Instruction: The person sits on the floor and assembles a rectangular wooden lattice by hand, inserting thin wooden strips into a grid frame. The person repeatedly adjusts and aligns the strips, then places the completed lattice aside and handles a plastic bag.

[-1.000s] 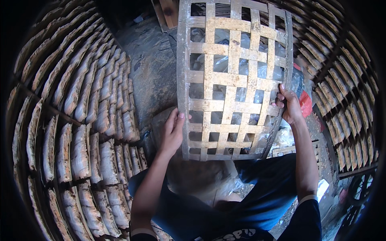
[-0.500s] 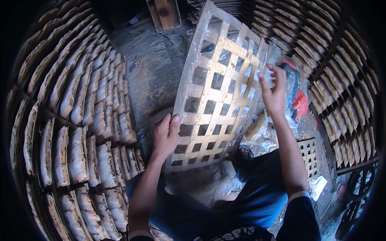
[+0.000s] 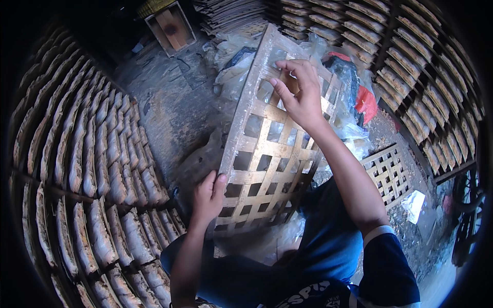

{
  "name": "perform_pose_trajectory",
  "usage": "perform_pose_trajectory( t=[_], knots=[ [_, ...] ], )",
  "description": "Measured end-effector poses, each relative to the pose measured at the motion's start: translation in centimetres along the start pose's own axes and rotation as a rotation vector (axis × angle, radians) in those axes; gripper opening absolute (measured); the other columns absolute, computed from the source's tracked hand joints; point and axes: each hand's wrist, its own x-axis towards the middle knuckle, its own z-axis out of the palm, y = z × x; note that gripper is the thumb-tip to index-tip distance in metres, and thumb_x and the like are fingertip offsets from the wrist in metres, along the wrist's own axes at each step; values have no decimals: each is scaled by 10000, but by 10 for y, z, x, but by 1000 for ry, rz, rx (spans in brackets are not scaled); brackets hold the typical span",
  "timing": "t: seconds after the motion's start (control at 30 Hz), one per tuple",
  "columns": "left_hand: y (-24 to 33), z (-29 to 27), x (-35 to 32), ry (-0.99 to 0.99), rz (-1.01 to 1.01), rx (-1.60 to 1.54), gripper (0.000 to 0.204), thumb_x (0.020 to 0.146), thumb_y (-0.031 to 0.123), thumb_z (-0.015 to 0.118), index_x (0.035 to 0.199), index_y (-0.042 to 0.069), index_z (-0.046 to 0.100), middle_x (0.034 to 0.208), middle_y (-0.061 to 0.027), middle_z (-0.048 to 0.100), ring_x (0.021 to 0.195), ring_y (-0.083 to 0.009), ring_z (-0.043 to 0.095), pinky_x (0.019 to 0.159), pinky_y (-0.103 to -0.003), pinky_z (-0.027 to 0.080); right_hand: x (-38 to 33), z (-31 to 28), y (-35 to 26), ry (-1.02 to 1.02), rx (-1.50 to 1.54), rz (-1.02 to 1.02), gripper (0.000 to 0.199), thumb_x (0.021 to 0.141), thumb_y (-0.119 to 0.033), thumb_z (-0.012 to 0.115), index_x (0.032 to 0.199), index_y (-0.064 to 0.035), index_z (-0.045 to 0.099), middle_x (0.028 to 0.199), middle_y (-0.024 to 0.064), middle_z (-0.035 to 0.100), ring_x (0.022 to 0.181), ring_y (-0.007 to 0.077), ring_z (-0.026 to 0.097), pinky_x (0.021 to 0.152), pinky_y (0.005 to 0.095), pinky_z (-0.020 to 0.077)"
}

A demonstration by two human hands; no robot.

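A woven bamboo lattice tray (image 3: 249,177) with a wooden border stands tilted in front of me, above my legs. My left hand (image 3: 208,197) is closed on the left border of the tray, low down, with the thumb on the near face. In front of the tray's upper part is my right hand (image 3: 303,95). Its thumb and fingers are apart and slightly curled, with nothing visible between them. Whether those fingertips touch the slats cannot be made out.
Racks of stacked, rough-edged trays (image 3: 105,233) rise on my left, and more racks (image 3: 411,92) curve round the right. Clear plastic sheeting (image 3: 231,77) and a red bag (image 3: 365,105) lie behind the tray. Another lattice tray (image 3: 387,174) rests on the floor. A wooden box (image 3: 172,28) stands far off.
My right hand has moved left from the tray's right edge to its upper part. The left hand keeps its hold on the border. The view has shifted, and the surroundings sit differently.
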Motion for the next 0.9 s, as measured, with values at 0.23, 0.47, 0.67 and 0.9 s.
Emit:
perform_pose_trajectory(
  t=[0.23,0.47,0.67,0.9],
  knots=[
    [16,9,1,-123,-68,-122,336,1037,282,549,833,16,534,623,-81,559,560,-177,569,545,-335,440,1,-9,6,45,30,75,314,839,-203,785,1110,-85,679,1082,99,624,1035,279,560,926,379,433],
    [20,17,3,-96,55,-65,316,1028,261,565,832,15,532,634,-104,535,564,-192,537,550,-346,432,0,-16,13,87,79,94,229,842,-189,794,1026,-87,704,1027,83,636,992,270,563,900,375,441],
    [18,24,0,-70,74,-69,296,1021,236,568,828,15,537,634,-120,523,551,-239,515,550,-359,426,-4,-9,11,86,74,119,149,875,-215,763,970,-108,720,954,31,642,968,226,555,912,361,373],
    [16,23,-3,-75,61,-74,285,1014,203,577,814,7,526,634,-126,511,557,-252,504,555,-370,424,-4,-10,4,45,13,86,108,888,-214,746,943,-125,725,945,15,634,947,216,544,902,366,350]
  ],
)
